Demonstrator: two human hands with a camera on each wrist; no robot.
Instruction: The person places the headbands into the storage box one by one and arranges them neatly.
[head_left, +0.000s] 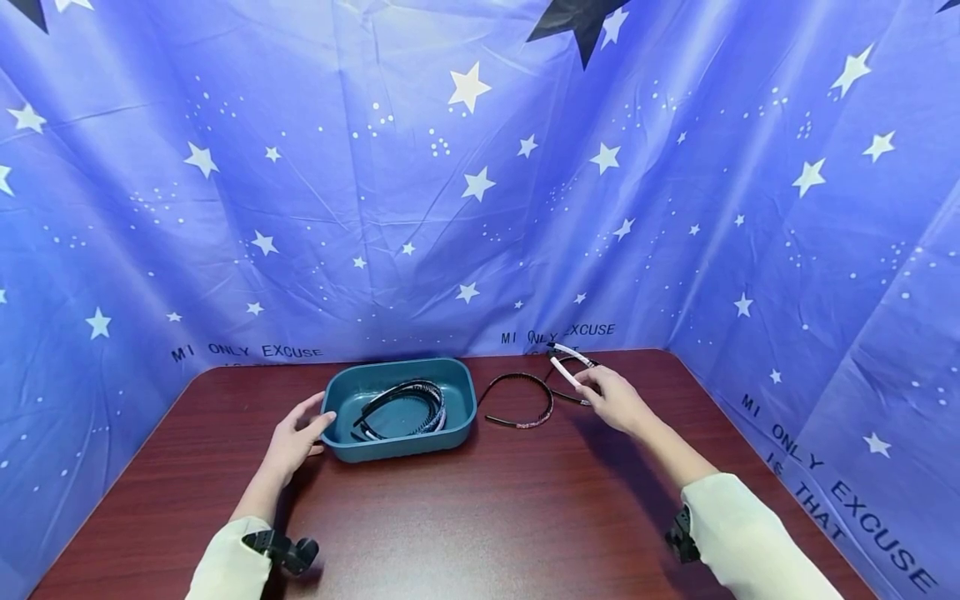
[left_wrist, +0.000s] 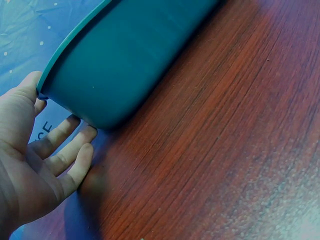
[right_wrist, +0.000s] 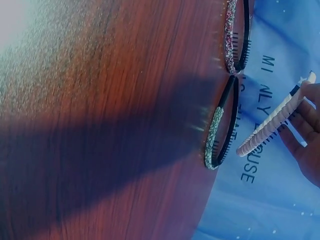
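Note:
My left hand [head_left: 296, 433] holds the left end of a teal plastic basin [head_left: 397, 451], thumb at the rim and fingers against the outer wall, as the left wrist view shows too. Several headbands [head_left: 440, 410], black and pale, lie in the basin. My right hand [head_left: 615, 402] pinches a pale pink ridged headband [right_wrist: 267, 122] with inner teeth and raises it over the back right of the table. Below it on the table lies a black headband with silvery glitter [right_wrist: 213, 135]. Left of that one is a black headband with pinkish glitter [head_left: 534, 423].
The dark red wood-grain table [head_left: 480, 517] ends at a blue star-printed curtain [head_left: 420, 250] behind and on both sides. A shadow of the right arm falls across the table's right part.

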